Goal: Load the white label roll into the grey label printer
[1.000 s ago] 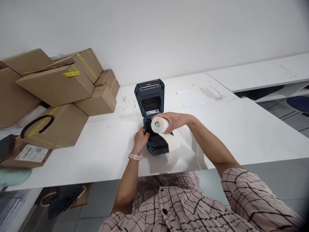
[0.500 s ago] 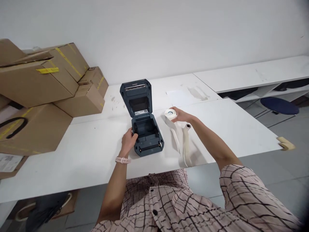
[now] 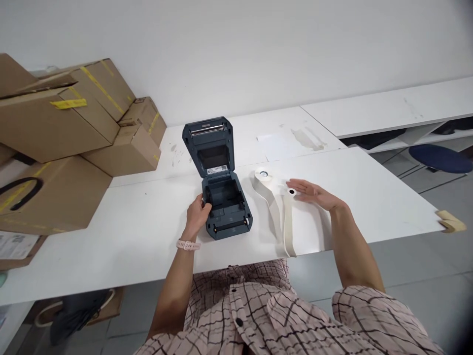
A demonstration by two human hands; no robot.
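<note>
A dark label printer (image 3: 227, 221) sits on the white table with its lid (image 3: 211, 127) raised and its roll bay bare. My left hand (image 3: 197, 216) grips the printer's left side, thumb over the rim. Right of the printer stands a larger white label roll (image 3: 263, 175), its loose strip curling toward the front edge. Beside it is a smaller paper roll (image 3: 289, 201) with a dark core and a strip trailing to the table edge. My right hand (image 3: 314, 195) is at this smaller roll with fingers outstretched, holding nothing; whether it touches the roll I cannot tell.
Cardboard boxes (image 3: 48, 123) with yellow tape are stacked at the left. A white sheet (image 3: 273, 146) lies near the wall behind the rolls. The front table edge is close to my body. At the right are a blue stool (image 3: 439, 159) and a tan corner guard (image 3: 451, 221).
My right hand has let go of the larger label roll and moved right to the smaller roll. My left hand stays on the printer.
</note>
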